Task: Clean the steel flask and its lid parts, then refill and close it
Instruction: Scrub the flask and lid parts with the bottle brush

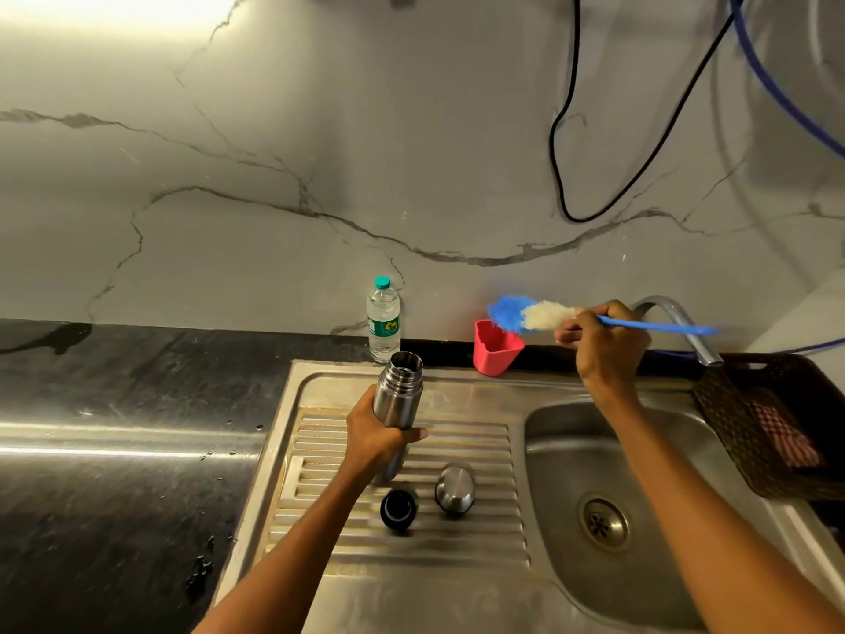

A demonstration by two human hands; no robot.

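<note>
While the steel flask [397,391] is gripped around its lower body by the left hand [375,439], it is kept upright over the ribbed drainboard [484,443], its open mouth turned up and toward the brush; this hold seems chosen so that the neck is presented steadily for scrubbing. A bottle brush [539,315] is pinched by its thin blue handle in the right hand [603,336], which is raised well apart from the left, up and to its right, with the blue-and-white bristle head pointed back toward the flask. The brush head is held just above a pink cup [496,347], which is judged to be its holder. Below the left hand, nearer the person, the black inner stopper [398,509] and the steel cap [454,488] are laid side by side on the ribs, apparently set out where water can drain off and both can be reached. A water bottle [383,320] is stood just beyond the flask, probably kept ready for the refill.

The flask is seen as a brushed, slightly dulled cylinder with ringed shoulders and a threaded neck; its interior is dark and cannot be judged clean or dirty.
</note>
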